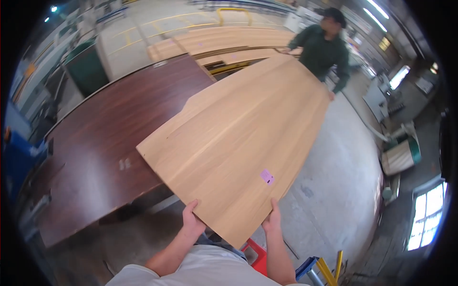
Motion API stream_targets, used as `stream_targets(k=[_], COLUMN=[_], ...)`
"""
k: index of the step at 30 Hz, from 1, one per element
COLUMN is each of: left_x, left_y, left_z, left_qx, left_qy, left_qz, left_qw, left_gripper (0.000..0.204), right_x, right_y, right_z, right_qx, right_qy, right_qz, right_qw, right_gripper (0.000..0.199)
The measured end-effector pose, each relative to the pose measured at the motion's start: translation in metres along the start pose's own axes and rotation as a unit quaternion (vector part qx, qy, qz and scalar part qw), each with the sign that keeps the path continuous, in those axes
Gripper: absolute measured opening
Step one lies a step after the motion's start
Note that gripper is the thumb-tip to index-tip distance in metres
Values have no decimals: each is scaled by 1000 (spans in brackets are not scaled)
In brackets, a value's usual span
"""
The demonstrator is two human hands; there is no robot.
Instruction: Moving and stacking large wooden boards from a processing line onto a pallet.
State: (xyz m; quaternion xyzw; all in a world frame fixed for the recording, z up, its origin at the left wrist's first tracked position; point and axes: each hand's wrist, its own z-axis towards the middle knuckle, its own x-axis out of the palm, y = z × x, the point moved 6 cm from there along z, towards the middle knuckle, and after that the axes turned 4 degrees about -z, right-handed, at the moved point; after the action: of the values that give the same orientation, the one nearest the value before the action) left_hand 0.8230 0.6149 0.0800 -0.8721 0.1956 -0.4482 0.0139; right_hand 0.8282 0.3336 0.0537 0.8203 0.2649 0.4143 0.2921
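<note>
Left hand [192, 223]: I see my fingers pinching the near edge of the large pale wooden veneer sheet [238, 138].
Right hand [272, 220]: fingers pinching that edge too.
Sheet: partly over the dark brown bench [105, 143], left.
Far end: a green-sleeved co-worker [322, 50] holds it.

I am in a big workshop with a gray floor [334, 167]. A dark brown table [109, 143] is on my left. Bright windows [427, 214] shine on my right.

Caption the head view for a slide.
Both hands, left hand and right hand, grip a pale veneer sheet; a co-worker holds the far end.
</note>
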Motion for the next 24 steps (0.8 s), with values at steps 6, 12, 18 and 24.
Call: stream_targets(k=[6,12,18,24], left_x=[76,156,219,284], left_y=[52,105,166,235], left_z=[36,71,124,178], left_qx=[-59,-42,-24,-43], left_qy=[-19,15,32,12], left_qz=[34,74,84,62], left_qw=[998,996,996,997], left_gripper=[49,48,50,52], right_x=[-6,-19,-46,-79], right_y=[58,130,201,287], right_z=[23,84,142,203], right_qx=[-12,13,28,11], right_qy=[-27,3,-5,9], right_qz=[-15,66,87,70], right_qw=[999,998,996,997], right_gripper=[48,43,38,41])
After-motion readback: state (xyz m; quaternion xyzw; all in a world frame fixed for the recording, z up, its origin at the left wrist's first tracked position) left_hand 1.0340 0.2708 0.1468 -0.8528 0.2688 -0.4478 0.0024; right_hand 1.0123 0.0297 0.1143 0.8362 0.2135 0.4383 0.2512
